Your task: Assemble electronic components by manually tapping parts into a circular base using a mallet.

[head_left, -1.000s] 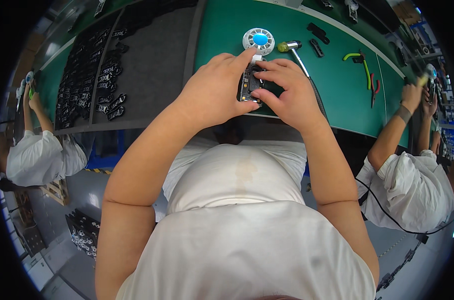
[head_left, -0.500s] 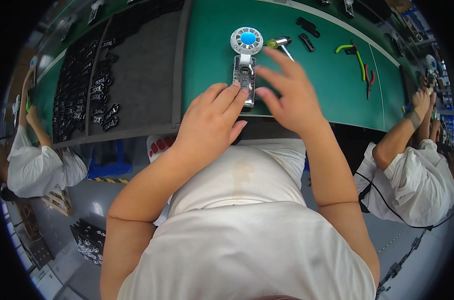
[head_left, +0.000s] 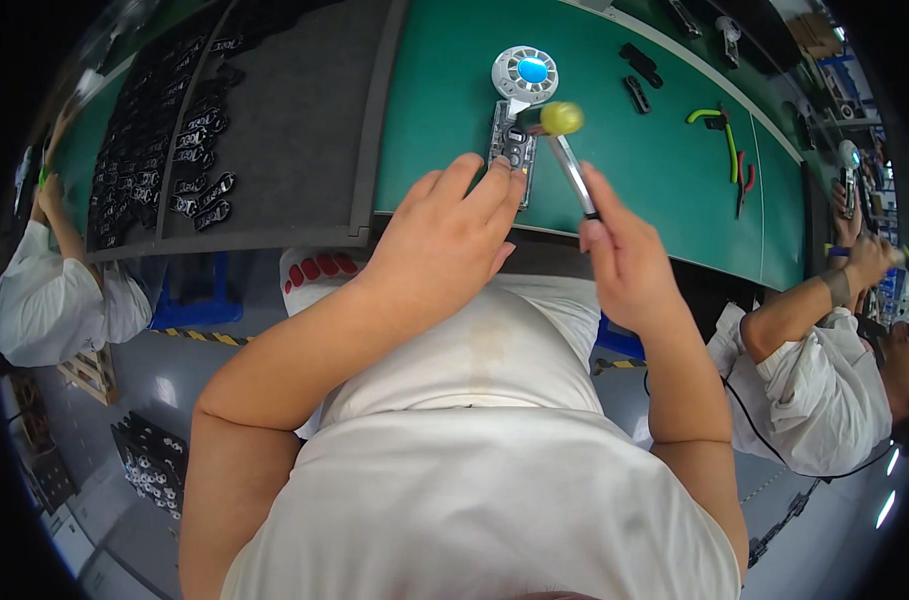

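A handheld fan (head_left: 511, 89) lies on the green bench, its round white head with a blue centre pointing away from me. Its handle (head_left: 523, 150) has a clear casing around a grey panel. My left hand (head_left: 443, 228) presses its fingertips onto the near part of that handle, holding it against the bench. In my right hand (head_left: 630, 255) is a small mallet (head_left: 573, 168) with a metal shaft and a yellow-tipped head. The mallet's head is over the upper handle, hiding part of it; whether it touches, I cannot tell.
Two dark handle-shaped parts (head_left: 638, 94) lie farther back. Green-handled pliers (head_left: 730, 150) and red-handled pliers (head_left: 744, 184) lie to the right. A dark tray (head_left: 285, 130) with rows of black parts stands left. Co-workers sit at both sides.
My right hand, empty before, has picked up the mallet and brought its head over the fan's handle. My left hand stays on the handle. The view has shifted slightly.
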A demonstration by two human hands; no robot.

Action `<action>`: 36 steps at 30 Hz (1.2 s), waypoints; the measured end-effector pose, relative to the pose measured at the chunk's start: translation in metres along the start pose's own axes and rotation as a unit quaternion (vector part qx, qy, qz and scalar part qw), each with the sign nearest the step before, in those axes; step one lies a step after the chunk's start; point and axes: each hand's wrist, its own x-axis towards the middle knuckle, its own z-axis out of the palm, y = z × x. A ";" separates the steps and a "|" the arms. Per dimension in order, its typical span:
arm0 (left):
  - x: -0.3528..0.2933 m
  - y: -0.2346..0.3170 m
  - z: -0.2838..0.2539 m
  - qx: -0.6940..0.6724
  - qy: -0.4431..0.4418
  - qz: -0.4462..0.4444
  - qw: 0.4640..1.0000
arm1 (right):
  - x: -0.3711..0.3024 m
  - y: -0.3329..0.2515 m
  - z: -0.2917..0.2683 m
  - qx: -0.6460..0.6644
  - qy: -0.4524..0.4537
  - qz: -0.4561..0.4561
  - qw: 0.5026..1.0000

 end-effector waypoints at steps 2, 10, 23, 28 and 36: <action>0.001 0.000 0.000 0.005 -0.004 0.001 1.000 | 0.001 0.002 0.004 -0.036 -0.021 -0.024 0.999; 0.001 0.001 -0.002 0.014 0.012 0.008 1.000 | -0.009 0.015 0.010 0.119 0.099 -0.172 0.973; -0.002 0.000 -0.002 0.007 0.016 0.007 1.000 | -0.014 0.011 0.005 -0.018 0.003 -0.034 0.999; -0.003 0.010 -0.006 0.009 0.009 0.000 1.000 | -0.027 0.002 -0.006 -0.022 0.002 0.000 1.000; 0.010 0.005 -0.008 -0.092 0.045 -0.039 0.994 | -0.006 0.036 -0.007 0.070 0.142 0.001 0.987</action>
